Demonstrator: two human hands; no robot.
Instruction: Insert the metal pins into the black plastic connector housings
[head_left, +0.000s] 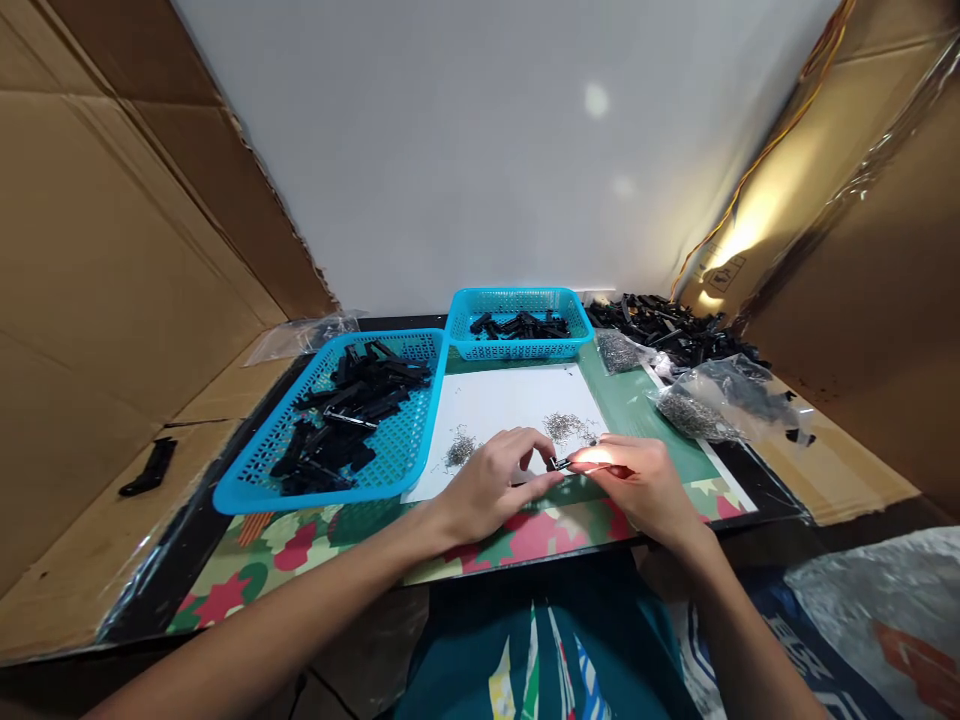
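Observation:
Over the near edge of the white sheet (pixel 517 396), my left hand (pixel 499 478) pinches a small black plastic part (pixel 559 464) between thumb and fingertips. My right hand (pixel 641 485) is closed at the other end of that part, its fingertips brightly lit. Whatever lies between the right fingers is too small to make out. Just beyond the hands, two piles of tiny metal pieces lie on the sheet: one pile (pixel 566 427) close to the right fingers, another pile (pixel 460 449) left of my left hand.
A blue basket (pixel 435 425) of black parts stands at left, and a smaller blue basket (pixel 523 349) at the back. Loose black parts (pixel 675 330) are heaped back right, near plastic bags (pixel 694 415) of metal pieces. Cardboard walls (pixel 112 200) flank the table.

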